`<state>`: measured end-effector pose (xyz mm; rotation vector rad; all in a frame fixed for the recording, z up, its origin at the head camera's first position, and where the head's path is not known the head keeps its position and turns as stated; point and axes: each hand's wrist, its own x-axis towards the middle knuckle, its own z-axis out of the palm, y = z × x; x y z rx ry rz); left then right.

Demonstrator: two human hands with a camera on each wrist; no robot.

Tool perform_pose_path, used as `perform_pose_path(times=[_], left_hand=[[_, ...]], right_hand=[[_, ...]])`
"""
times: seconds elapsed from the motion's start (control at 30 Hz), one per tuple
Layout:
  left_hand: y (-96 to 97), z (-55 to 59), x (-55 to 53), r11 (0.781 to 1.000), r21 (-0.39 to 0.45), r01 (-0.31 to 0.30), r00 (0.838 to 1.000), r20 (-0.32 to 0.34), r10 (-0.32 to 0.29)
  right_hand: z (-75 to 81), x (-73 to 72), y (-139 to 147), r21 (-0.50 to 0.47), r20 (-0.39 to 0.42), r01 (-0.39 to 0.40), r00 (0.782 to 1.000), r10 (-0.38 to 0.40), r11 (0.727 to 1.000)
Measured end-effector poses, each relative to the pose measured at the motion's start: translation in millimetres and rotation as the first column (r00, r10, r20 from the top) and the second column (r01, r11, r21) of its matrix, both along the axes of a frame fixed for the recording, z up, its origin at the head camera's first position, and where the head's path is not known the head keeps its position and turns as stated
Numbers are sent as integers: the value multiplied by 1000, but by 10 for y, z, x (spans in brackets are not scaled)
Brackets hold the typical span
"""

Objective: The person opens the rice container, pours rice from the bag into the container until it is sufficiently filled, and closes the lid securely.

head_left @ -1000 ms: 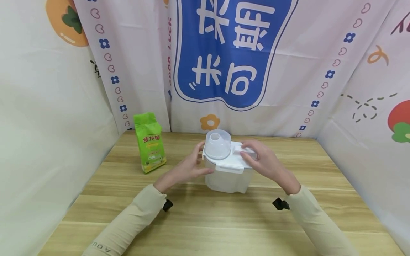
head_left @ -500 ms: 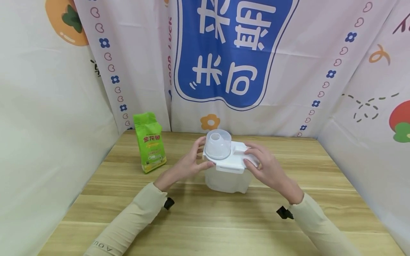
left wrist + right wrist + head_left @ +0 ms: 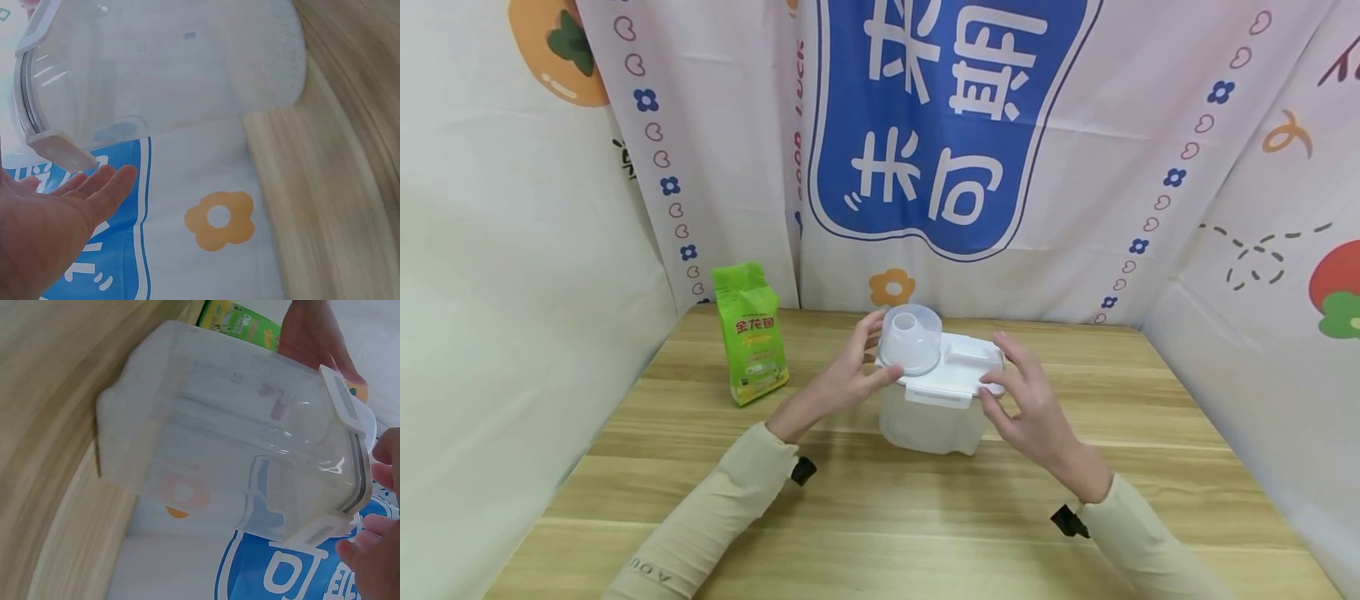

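A translucent storage box (image 3: 928,421) with a white lid (image 3: 951,375) stands upright on the table. On the lid's left part sits a clear, domed measuring cup (image 3: 912,340); a raised flap is at its right. My left hand (image 3: 853,371) is at the left end, thumb at the cup's front base and extended fingers behind. In the left wrist view, those fingers lie near a side clip (image 3: 61,149). My right hand (image 3: 1033,404) has its fingers spread loosely at the lid's right end, touching or very close to the edge; exact contact is unclear.
A green bag (image 3: 751,333) with red Chinese lettering stands at the back left of the wooden table (image 3: 910,533). Printed cloth (image 3: 737,150) hangs behind and on both sides. Each wrist bears a small black mount.
My right hand has moved off the lid's raised flap toward its right edge, and its fingers have spread. The left thumb has risen to the cup's base. The box has stayed in place.
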<state>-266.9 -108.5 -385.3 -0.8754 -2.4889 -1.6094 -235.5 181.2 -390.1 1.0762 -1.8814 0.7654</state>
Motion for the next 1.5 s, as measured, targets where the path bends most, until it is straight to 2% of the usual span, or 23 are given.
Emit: perform_pose_path(times=[0.23, 0.4, 0.5, 0.73, 1.07, 1.27, 1.37, 1.5], left_hand=[[49, 89, -24, 999, 36, -32, 999, -17, 32], [78, 172, -56, 998, 53, -44, 997, -57, 47], [108, 223, -63, 997, 55, -46, 995, -84, 50], [168, 271, -84, 997, 61, -47, 991, -119, 54], [205, 243, -109, 998, 36, -59, 991, -120, 63], [229, 212, -100, 998, 4, -56, 988, -142, 56], [239, 205, -89, 998, 9, -58, 987, -146, 59], [253, 198, -62, 998, 14, -68, 985, -161, 69]], right_hand=[[-81, 47, -23, 37, -149, -5, 989, 10, 999], [-96, 74, -49, 91, -276, 21, 961, 5, 996], [-140, 94, -79, 85, -294, 17, 956, 9, 996], [-293, 105, -119, -1, -196, -4, 981, 3, 1000], [-386, 85, -123, -93, -138, 44, 989, -57, 995], [-442, 137, -137, -172, 18, 56, 998, -54, 984], [-472, 146, -159, -231, 101, 52, 995, -29, 972], [-504, 140, -188, -301, 156, 47, 988, 0, 952]])
